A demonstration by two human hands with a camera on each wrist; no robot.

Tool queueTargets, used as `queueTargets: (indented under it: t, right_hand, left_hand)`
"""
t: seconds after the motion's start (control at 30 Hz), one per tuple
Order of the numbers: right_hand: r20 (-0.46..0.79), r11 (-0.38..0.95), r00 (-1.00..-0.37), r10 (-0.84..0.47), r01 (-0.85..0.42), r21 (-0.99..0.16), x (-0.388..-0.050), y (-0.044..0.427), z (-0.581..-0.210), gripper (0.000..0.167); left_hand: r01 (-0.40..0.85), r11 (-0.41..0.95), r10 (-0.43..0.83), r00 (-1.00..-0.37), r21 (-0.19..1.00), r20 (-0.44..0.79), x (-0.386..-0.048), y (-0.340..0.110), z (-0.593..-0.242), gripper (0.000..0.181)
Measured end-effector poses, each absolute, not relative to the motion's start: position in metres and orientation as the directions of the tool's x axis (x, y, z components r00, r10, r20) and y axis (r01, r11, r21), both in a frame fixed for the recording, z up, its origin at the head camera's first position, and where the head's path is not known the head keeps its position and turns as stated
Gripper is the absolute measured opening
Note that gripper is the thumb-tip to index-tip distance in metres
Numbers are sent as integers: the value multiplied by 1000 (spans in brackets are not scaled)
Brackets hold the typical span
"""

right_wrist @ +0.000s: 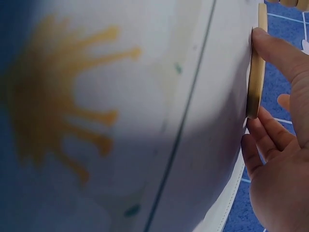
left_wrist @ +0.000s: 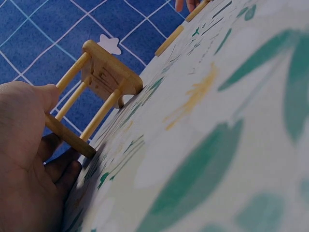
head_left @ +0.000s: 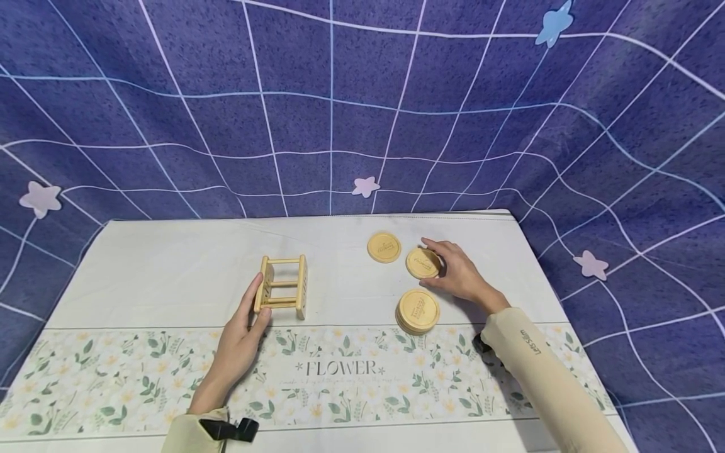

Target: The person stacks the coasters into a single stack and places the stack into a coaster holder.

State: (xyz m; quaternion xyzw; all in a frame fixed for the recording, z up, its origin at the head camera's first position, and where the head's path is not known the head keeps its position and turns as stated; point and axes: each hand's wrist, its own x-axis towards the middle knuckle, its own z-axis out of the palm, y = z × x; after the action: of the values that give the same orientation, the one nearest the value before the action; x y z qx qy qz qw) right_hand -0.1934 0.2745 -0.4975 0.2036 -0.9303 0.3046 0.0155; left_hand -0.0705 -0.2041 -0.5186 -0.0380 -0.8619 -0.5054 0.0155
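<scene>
A small wooden rack (head_left: 303, 286) with two end panels joined by rods stands on the left part of the table. My left hand (head_left: 238, 346) holds its left panel between thumb and fingers; the left wrist view shows the hand (left_wrist: 29, 154) around the near panel of the rack (left_wrist: 108, 67). On the right, my right hand (head_left: 461, 274) has thumb and fingers around the edge of a round wooden disc (head_left: 421, 263) lying on the cloth. In the right wrist view the hand (right_wrist: 280, 159) touches both ends of the disc (right_wrist: 256, 72), seen edge-on.
Another engraved disc (head_left: 384, 247) lies flat left of the right hand. A stack of discs (head_left: 418, 311) stands nearer the front. White cloth with a floral band (head_left: 340, 402) covers the table, and a blue gridded curtain (head_left: 306, 126) with stars hangs behind.
</scene>
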Motion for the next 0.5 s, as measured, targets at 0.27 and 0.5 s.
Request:
queueTargets:
  t: [0.27, 0.5]
  right_hand:
    - [121, 739, -925, -361, -363, -567, -192, 275, -497, 101]
    - [131, 733, -920, -368, -374, -568, -192, 275, -495, 97]
  left_hand:
    - [86, 484, 54, -996, 871, 68, -71, -203, -517, 70]
    - [99, 476, 56, -995, 874, 83, -71, -202, -514, 70]
